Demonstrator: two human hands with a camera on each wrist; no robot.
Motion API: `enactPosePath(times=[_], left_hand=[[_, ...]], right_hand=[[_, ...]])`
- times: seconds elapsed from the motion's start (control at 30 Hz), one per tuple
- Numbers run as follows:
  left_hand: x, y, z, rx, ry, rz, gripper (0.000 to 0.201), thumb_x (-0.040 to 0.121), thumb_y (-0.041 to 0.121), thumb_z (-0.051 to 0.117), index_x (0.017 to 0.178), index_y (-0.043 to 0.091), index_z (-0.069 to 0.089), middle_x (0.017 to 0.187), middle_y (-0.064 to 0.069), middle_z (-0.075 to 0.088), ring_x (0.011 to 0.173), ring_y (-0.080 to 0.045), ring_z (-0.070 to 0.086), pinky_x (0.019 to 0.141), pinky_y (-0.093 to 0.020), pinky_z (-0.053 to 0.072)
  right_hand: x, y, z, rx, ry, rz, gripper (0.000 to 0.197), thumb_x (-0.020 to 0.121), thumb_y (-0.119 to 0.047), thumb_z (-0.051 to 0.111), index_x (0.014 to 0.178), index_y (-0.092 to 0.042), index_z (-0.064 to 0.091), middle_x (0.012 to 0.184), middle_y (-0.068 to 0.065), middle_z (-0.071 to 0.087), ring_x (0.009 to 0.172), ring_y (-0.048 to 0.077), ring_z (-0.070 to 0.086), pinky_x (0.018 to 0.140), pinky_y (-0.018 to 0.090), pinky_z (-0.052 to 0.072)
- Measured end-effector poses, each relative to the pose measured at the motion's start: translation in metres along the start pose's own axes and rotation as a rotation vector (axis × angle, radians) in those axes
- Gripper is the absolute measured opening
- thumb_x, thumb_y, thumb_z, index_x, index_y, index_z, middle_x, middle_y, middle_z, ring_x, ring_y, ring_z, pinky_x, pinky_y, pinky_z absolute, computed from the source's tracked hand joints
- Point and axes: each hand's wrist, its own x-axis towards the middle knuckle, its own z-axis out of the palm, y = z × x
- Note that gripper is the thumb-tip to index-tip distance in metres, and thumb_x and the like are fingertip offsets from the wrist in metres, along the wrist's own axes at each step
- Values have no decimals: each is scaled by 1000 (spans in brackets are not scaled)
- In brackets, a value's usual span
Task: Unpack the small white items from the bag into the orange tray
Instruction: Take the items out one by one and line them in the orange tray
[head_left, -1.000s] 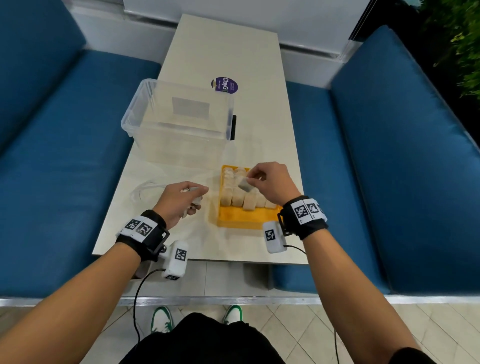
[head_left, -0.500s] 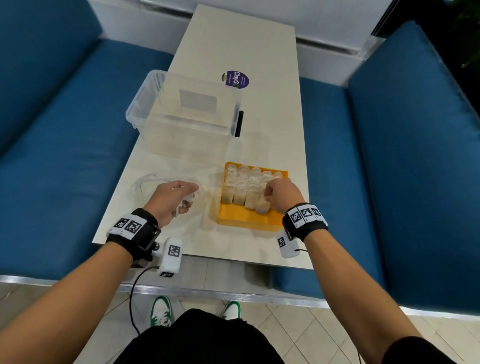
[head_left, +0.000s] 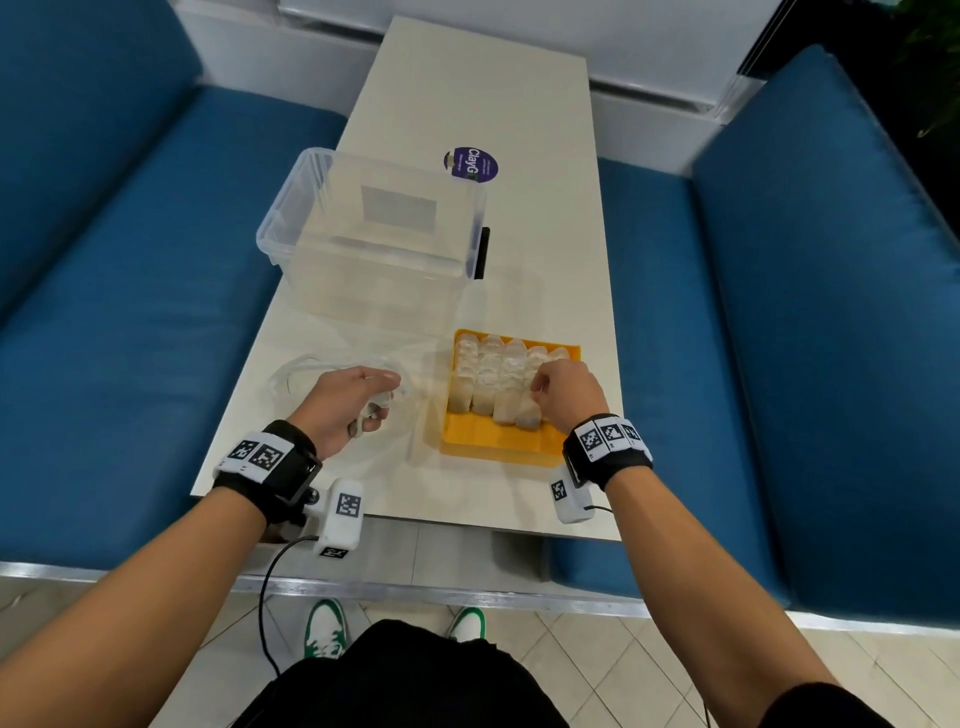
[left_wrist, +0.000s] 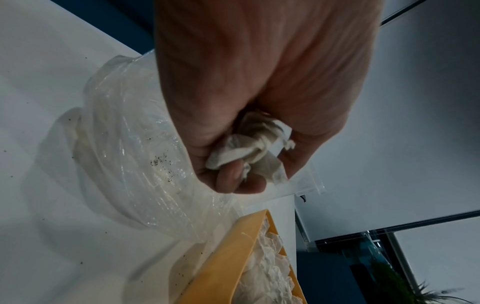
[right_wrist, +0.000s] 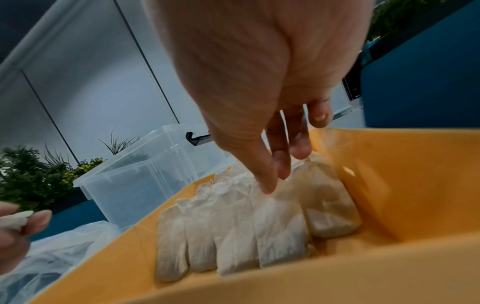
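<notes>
Mostly done, judging by the rows of sachets (right_wrist: 259, 222) filling the orange tray (head_left: 493, 439): right hand (head_left: 566, 395) is pressing them with straight fingers (right_wrist: 272, 174), left hand (head_left: 345, 400) is clutching crumpled sachets (left_wrist: 249, 148) above the near-empty bag (left_wrist: 124, 164) on the desk (head_left: 493, 88).

Head view bright, evenly lit, bowed at the edges — wrist views dimmer, soft, close skin blurred.
</notes>
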Motion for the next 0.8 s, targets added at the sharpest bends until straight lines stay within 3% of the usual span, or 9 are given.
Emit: enactPosePath(times=[0.1,0.2,0.3,0.4,0.57,0.7,0.8], left_hand=[[-2,2,3,-58,-26,-35,21,94,-5,59,114,-3,65,86,-13,59,62,-21,51,46,-26,35],[-6,3,5,-89,-99,-37,16,96,-8,55,109,-1,61,88,-15,60,63,-21,52,46,-25,34],[-6,4,7,-83,-154,-25,17,98,-5,58,115,-2,61,95,-17,63,66,-20,57,48,-24,37],[-7,6,14,-70,-145,4,23,97,-4,62,119,1,63,95,-13,64,64,-19,58,50,-25,38],[-8,8,20,-47,-141,55,23,94,2,70,116,7,67,87,-10,63,64,-19,53,53,-27,36],[-11,6,20,-53,-101,86,23,95,7,72,115,6,62,82,-11,63,61,-18,54,48,-24,38],[-11,5,16,-7,-104,104,29,92,12,76,115,6,60,85,-12,64,60,-18,55,49,-26,37]], right_hand=[[-3,-1,-1,-1,30,-11,11,90,-14,68,98,-22,71,107,3,64,92,23,64,88,40,55],[-4,-7,-5,36,141,-67,16,90,-13,66,103,-21,70,107,2,64,95,22,61,89,40,53],[-10,-34,-12,249,214,-198,14,91,-12,62,97,-19,73,96,-2,68,84,10,60,79,27,50],[-22,-72,-20,507,92,-296,7,92,-20,70,93,-16,75,86,-5,72,74,2,61,72,18,46],[-33,-109,-15,642,-147,-242,38,84,-46,79,101,-12,73,85,0,74,69,13,72,64,27,60],[-39,-116,-7,778,-161,-191,28,84,-24,81,105,-8,71,82,7,75,68,19,73,57,25,54],[-40,-117,-7,777,-83,-170,20,85,-10,74,105,-9,74,84,5,72,71,12,67,62,18,49]])
